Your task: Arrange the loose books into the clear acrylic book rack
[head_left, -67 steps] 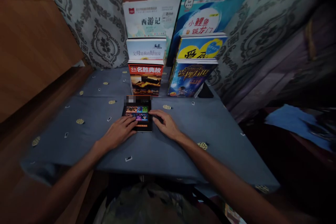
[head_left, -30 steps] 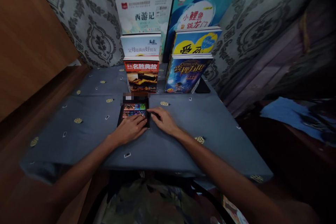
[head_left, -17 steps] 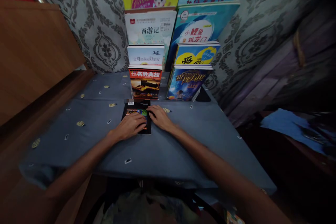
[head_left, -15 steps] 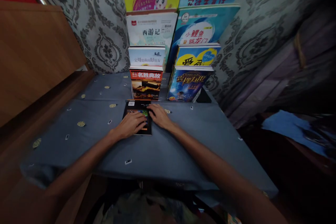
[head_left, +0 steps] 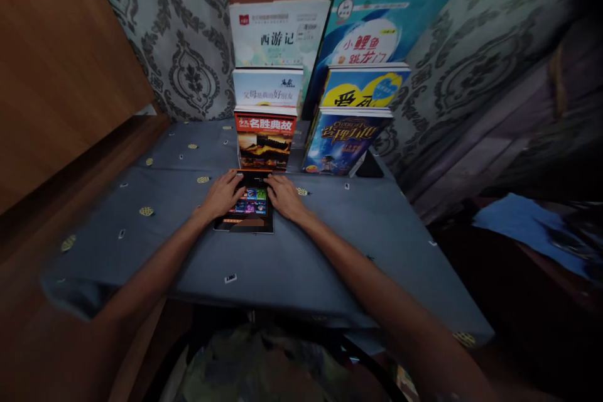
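A black book [head_left: 247, 212] with a strip of bright pictures on its cover lies flat on the grey-blue tablecloth [head_left: 292, 264], just in front of me. My left hand [head_left: 220, 196] rests on its far left corner and my right hand [head_left: 281, 196] on its far right corner. The fingers of both curl over the book's far edge. Right behind the book stands a red and orange book [head_left: 264, 138], the front one of the left row.
Two stepped rows of upright books lean against the patterned wall [head_left: 188, 56]: white ones [head_left: 277, 31] on the left, blue ones [head_left: 346, 138] on the right. A wooden panel [head_left: 61, 81] rises at the left. A blue cloth [head_left: 522, 226] lies off the table's right edge.
Both hands have slid forward from the book's near half to its far corners, so the lower part of the cover now shows. The view has shifted slightly.
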A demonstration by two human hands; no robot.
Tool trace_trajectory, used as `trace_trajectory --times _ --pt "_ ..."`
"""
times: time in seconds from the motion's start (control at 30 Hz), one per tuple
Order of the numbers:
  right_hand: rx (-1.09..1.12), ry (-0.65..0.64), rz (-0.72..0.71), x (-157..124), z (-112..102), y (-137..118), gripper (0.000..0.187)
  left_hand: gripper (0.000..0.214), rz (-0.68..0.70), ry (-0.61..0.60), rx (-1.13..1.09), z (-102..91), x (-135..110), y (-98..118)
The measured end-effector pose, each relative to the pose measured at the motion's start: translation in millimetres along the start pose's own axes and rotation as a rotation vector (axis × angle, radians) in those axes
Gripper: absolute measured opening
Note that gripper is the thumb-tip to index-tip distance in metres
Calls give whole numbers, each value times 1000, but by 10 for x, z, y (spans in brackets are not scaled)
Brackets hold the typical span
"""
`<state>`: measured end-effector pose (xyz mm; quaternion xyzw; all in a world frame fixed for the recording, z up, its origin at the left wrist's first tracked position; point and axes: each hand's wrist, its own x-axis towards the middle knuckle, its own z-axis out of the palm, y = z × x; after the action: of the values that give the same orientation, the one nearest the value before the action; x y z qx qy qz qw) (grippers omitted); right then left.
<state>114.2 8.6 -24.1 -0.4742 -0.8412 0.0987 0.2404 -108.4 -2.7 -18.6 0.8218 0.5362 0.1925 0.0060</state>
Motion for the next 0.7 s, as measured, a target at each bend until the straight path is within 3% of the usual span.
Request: trace_trajectory --times 0.2,0.47,0.7 --pt "48 5 -45 -271 11 -89 42 43 -15 12 -8 17 -9 -7" --pt "16 -49 -40 -867 -142 -516 41 43 -52 11 -2 37 -19 0" --pt "9 -63 -99 -796 -208 -438 37 42 -151 74 54 48 -54 32"
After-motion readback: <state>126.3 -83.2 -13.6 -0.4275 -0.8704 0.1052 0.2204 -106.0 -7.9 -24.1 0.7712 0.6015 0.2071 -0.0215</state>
